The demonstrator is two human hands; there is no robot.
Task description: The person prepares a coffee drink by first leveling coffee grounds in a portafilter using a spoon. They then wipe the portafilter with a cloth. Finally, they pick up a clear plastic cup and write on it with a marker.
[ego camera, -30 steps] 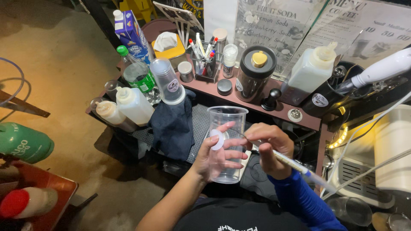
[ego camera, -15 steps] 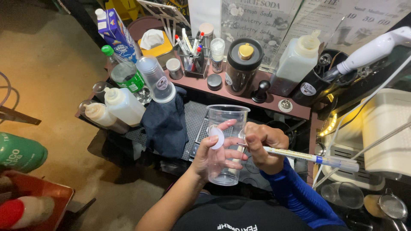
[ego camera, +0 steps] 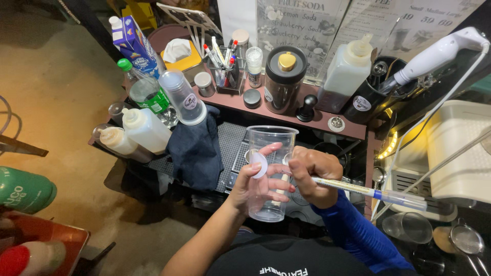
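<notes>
1. Two hands are engaged over a crowded dark table (ego camera: 327,121) in a dim room.
2. Clear plastic cup (ego camera: 270,174) is clasped upright by the left hand (ego camera: 255,184).
3. Long pen (ego camera: 368,191) is clamped in the right hand (ego camera: 314,176); marking appears underway, a steady cup being called for.

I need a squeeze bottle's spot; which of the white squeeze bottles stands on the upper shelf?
The tall white squeeze bottle beside the dark jar stands there; the other two sit lower left.
</notes>
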